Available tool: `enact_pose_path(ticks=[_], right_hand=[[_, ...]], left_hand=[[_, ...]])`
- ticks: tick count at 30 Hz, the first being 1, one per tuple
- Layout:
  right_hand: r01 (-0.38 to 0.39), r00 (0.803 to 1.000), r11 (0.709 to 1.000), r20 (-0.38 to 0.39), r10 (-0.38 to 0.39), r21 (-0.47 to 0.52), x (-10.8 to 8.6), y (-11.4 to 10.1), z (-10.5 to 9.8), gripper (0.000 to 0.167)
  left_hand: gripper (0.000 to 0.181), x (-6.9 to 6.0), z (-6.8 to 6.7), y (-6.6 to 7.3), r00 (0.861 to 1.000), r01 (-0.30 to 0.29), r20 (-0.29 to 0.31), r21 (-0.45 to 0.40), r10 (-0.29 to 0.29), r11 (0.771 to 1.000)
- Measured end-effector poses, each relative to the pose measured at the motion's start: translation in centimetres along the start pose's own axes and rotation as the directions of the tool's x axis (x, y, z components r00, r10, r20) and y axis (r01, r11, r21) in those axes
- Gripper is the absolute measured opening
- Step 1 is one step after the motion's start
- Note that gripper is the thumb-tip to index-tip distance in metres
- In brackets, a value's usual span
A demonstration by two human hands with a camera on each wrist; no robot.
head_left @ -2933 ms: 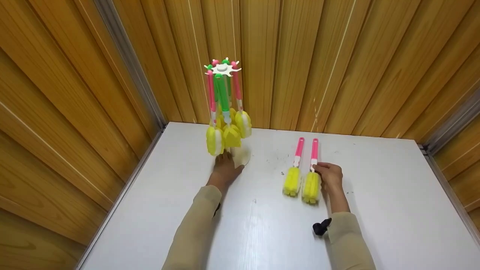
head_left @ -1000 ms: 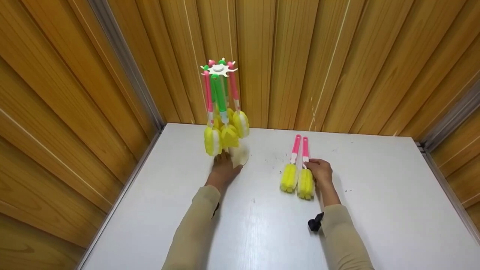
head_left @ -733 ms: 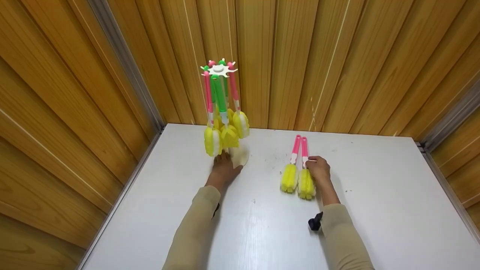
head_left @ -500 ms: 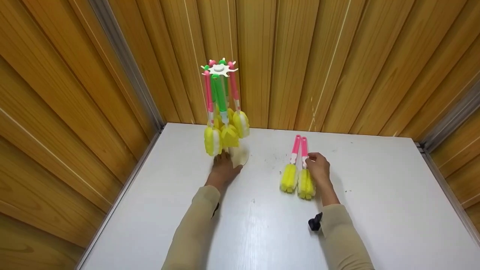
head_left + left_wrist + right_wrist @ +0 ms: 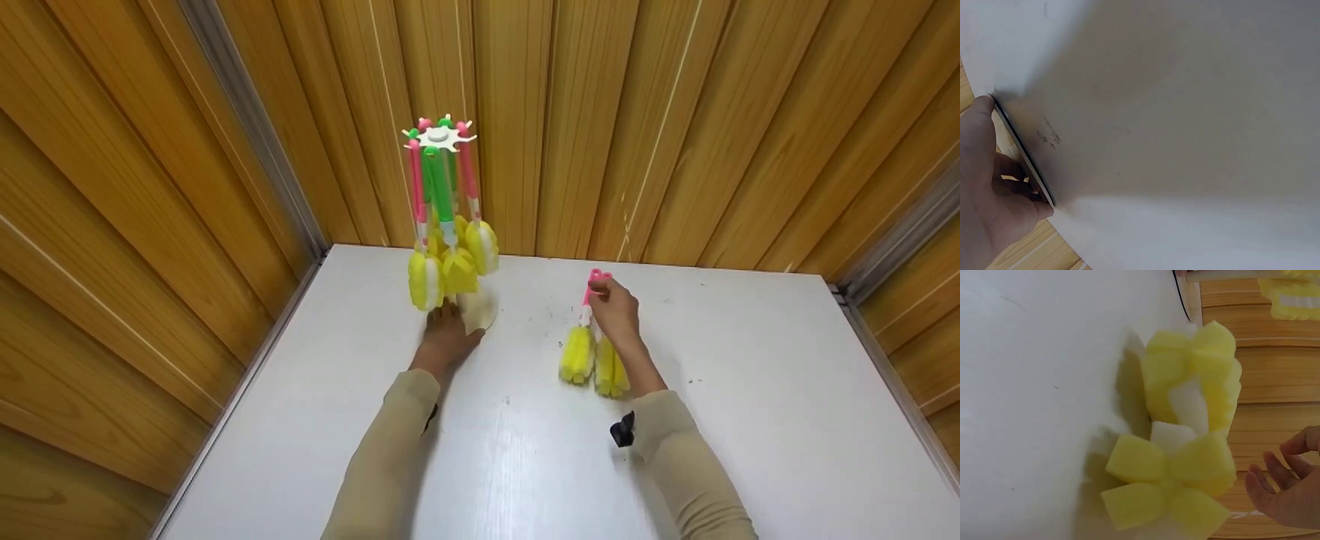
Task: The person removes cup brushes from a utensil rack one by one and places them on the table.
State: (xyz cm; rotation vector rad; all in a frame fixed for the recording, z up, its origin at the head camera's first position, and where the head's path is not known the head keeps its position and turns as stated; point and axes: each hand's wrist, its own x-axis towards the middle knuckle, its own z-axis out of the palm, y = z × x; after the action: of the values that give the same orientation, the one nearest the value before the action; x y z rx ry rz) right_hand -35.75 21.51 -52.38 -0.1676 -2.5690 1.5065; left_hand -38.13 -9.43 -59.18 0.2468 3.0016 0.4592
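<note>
A white rack (image 5: 437,137) stands at the back left of the table, hung with several sponge bottle brushes with pink or green handles and yellow heads. My left hand (image 5: 444,341) holds its round base (image 5: 484,311); in the left wrist view the thumb and fingers lie around the base's rim. Two pink-handled sponge bottle brushes, one on the left (image 5: 577,356) and one on the right (image 5: 611,371), lie side by side on the table. Over their handles hovers my right hand (image 5: 616,311), fingers loosely bent. The right wrist view shows nothing in its fingers.
The white table (image 5: 510,465) meets wood-panelled walls (image 5: 585,135) at the back and sides. A metal strip (image 5: 225,427) runs along its left edge. Small dark specks mark the surface around the lying brushes.
The right brush was drawn leftward against the other one. My right hand then let go of its neck and moved up and left over the handles. The left hand stayed at the base.
</note>
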Motion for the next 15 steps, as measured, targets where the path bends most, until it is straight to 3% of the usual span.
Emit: enact_pose_path(ticks=[4, 15], right_hand=[[0.085, 0.996, 0.996, 0.043, -0.084, -0.016, 0.1, -1.3, 0.9, 0.034], [0.211, 0.963, 0.977, 0.172, -0.209, 0.003, 0.9, -6.6, 4.0, 0.033]], left_hand=[[0.091, 0.2, 0.1, -0.1, 1.000, -0.024, -0.007, 0.040, 0.025, 0.999], [0.094, 0.4, 0.7, -0.2, 0.999, 0.004, -0.033, 0.007, -0.004, 1.000]])
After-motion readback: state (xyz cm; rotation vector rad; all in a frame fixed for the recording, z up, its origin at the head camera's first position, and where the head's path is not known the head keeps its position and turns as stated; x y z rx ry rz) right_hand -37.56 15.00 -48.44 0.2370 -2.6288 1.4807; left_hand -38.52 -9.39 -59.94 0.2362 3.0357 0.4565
